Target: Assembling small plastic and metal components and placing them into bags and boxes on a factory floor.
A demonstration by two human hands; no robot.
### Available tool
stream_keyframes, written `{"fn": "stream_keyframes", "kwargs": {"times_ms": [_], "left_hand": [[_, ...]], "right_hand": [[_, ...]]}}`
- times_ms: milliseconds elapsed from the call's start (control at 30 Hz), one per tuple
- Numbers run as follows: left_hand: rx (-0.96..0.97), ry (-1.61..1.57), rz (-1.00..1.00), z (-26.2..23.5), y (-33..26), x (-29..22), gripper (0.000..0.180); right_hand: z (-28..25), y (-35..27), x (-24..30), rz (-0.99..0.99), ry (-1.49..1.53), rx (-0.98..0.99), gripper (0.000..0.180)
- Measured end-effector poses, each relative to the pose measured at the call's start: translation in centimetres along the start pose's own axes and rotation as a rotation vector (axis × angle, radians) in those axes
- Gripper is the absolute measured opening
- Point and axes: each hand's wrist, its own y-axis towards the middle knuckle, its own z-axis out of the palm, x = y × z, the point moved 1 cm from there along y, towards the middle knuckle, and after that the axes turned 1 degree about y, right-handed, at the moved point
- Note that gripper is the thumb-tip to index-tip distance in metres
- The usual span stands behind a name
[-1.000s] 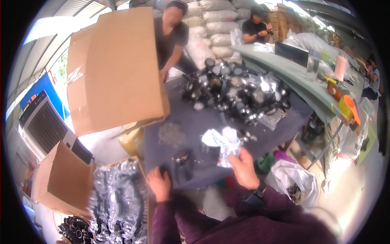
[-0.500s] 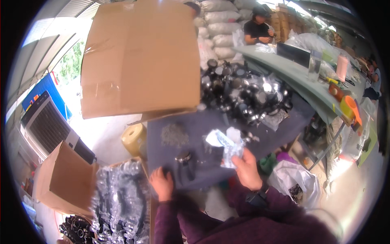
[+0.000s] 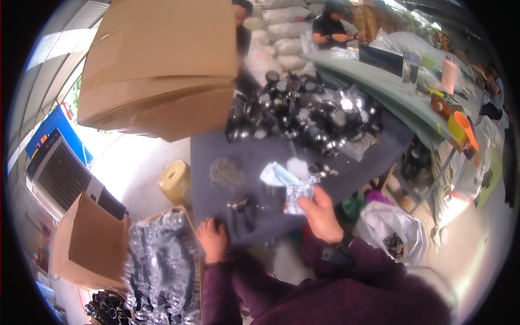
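Observation:
My right hand (image 3: 323,218) pinches a crumpled white and blue plastic packet (image 3: 298,198) above the dark table. Beside its upper end lie pale pieces of soft sheet (image 3: 280,174). At the table's near edge rests my left hand (image 3: 212,238), fingers apart and holding nothing. A black watch with a round case (image 3: 240,208) lies on the table just beyond that hand. Farther back is a large heap of dark watches (image 3: 303,108) with shiny round cases. A patch of small grey bits (image 3: 226,172) sits on the tabletop (image 3: 260,157).
A big cardboard box (image 3: 162,65) looms over the table's far left, a person (image 3: 242,38) partly behind it. Near left stands a carton of plastic-wrapped watches (image 3: 162,265), next to an open carton (image 3: 92,238). A white sack (image 3: 392,227) is at right. Another person (image 3: 333,27) sits by the green table (image 3: 368,81).
The big cardboard box has shifted left and tilted, showing its underside and more of the person behind it. My right hand still holds the packet; my left stays at the edge.

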Motion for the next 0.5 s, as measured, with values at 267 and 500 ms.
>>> {"fn": "stream_keyframes", "kwargs": {"times_ms": [267, 500], "left_hand": [[0.314, -0.033, -0.096, -1.6, 0.9, 0.6, 0.039], [0.167, -1.331, -0.285, -10.1, 2.5, -11.5, 0.041]], "right_hand": [[0.6, -0.3, 0.1, 0.012, 0.001, 0.074, 0.028], [1.9, -1.0, 0.0, -0.010, -0.055, 0.124, 0.026]]}}
